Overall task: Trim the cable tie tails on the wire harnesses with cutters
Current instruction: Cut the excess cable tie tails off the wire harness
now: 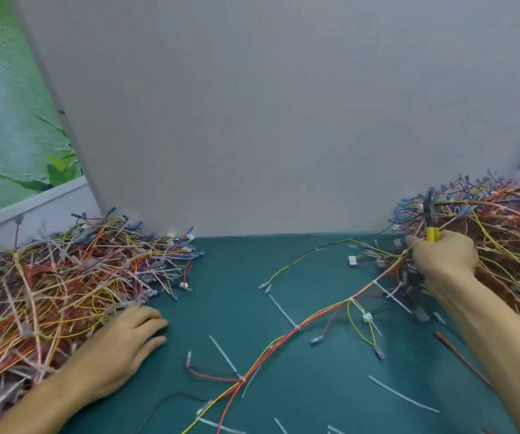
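Fingers of the right hand are curled round one pair of cutters at the right pile. The left hand is rested flat, fingers relaxed, by the left pile. One harness with white tie tails is laid across the desk between.

1. The left forearm is reaching in from the lower left, angling forward and to the right.
2. The left hand is lying palm down, its fingers relaxed, close together and holding nothing.
3. The right forearm is stretching from the lower right, forward and leftward.
4. The right hand is showing its back to the camera, fingers curling around the cutters, which are pointing up.
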{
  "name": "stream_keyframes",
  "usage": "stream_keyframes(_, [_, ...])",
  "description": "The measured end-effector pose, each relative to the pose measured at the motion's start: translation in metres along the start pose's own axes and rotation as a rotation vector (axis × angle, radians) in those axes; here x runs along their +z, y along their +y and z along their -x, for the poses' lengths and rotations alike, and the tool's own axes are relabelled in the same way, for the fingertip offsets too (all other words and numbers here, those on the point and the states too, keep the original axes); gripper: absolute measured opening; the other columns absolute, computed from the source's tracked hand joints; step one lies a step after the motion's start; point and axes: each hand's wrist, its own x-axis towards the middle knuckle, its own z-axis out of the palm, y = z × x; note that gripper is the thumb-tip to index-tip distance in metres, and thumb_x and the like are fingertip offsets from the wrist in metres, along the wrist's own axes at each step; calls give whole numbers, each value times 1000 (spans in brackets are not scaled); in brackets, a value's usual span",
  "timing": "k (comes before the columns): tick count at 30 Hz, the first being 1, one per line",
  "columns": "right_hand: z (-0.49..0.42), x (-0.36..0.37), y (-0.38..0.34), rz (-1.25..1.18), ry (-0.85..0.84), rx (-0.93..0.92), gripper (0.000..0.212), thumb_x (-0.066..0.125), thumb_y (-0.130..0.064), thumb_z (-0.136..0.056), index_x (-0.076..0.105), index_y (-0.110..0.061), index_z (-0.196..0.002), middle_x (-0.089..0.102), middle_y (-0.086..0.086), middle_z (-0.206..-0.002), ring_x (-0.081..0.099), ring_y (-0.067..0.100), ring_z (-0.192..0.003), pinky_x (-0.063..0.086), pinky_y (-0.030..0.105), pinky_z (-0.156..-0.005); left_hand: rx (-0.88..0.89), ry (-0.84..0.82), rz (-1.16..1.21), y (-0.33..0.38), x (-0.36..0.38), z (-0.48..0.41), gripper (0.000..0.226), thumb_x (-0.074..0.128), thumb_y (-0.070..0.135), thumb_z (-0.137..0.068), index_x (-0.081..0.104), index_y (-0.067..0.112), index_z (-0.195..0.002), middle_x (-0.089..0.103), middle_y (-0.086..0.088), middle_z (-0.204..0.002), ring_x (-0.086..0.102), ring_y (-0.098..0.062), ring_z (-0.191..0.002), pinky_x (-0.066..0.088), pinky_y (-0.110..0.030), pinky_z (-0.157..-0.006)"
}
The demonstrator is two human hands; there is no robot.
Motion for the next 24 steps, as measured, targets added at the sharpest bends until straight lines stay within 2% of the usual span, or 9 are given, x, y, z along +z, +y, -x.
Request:
stream_keyframes(3, [3,0,1,17,-75,11,31,72,-34,-85,58,-11,-68,65,18,-89,60,36,-87,48,40,-72,-43,30,60,5,-10,4,70,20,59,-96,73,14,-99,64,6,-100,60,-8,-90,44,-20,-86])
stream_keyframes(6, [5,0,0,21,-142,25,26,74,-31,-84,66,-7,-80,67,18,-89,63,37,-88,54,46,-77,-49,100,129,38,-27,-13,67,24,61,-92,72,15,-99,64,7,-97,59,-7,-91,43,-20,-85])
stream_keyframes(7, [5,0,0,15,-158,25,25,74,-29,-84,67,-6,-82,67,18,-89,64,37,-88,53,45,-76,-43,66,142,53,-33,-19,65,24,64,-89,71,21,-100,61,11,-96,58,-6,-92,42,-18,-84])
stream_keyframes(9, [6,0,-3,14,-184,14,20,75,-24,-83,66,-6,-81,67,17,-86,65,35,-86,52,43,-71,-43,-125,120,83,-37,-26,61,23,74,-80,64,32,-96,55,19,-94,54,-1,-94,43,-20,-81])
stream_keyframes(11, [6,-2,-4,38,-203,-14,16,74,-20,-83,65,-7,-79,66,16,-81,63,34,-81,50,39,-66,-61,-335,68,109,-37,-28,53,34,80,-73,52,34,-88,50,17,-89,53,-6,-94,41,-27,-74])
stream_keyframes(14, [6,-7,-7,32,-203,-34,12,72,-15,-82,65,-8,-77,64,16,-81,60,34,-82,47,38,-63,-101,-464,41,130,-37,-29,38,47,66,-72,47,32,-90,54,14,-91,56,-16,-96,39,-31,-71])
stream_keyframes(18, [3,-15,-15,26,-183,-56,11,72,-13,-80,65,-7,-75,62,15,-78,59,35,-82,51,44,-69,-96,-474,-40,129,-46,-36,23,45,34,-79,55,27,-98,65,2,-100,59,-25,-98,48,-35,-77])
stream_keyframes(21, [0,-19,-21,34,-164,-68,9,70,-10,-80,64,-4,-76,61,15,-76,55,31,-72,51,43,-65,-55,-397,-77,121,-67,-54,24,44,30,-83,57,28,-104,66,4,-99,61,-23,-97,52,-36,-80])
stream_keyframes(24, [-1,-24,-28,-14,-165,-71,7,70,-10,-80,66,-5,-78,64,17,-81,54,29,-72,46,36,-58,-31,-264,-117,108,-99,-80,21,48,31,-90,58,31,-109,66,7,-102,61,-19,-96,51,-34,-80])
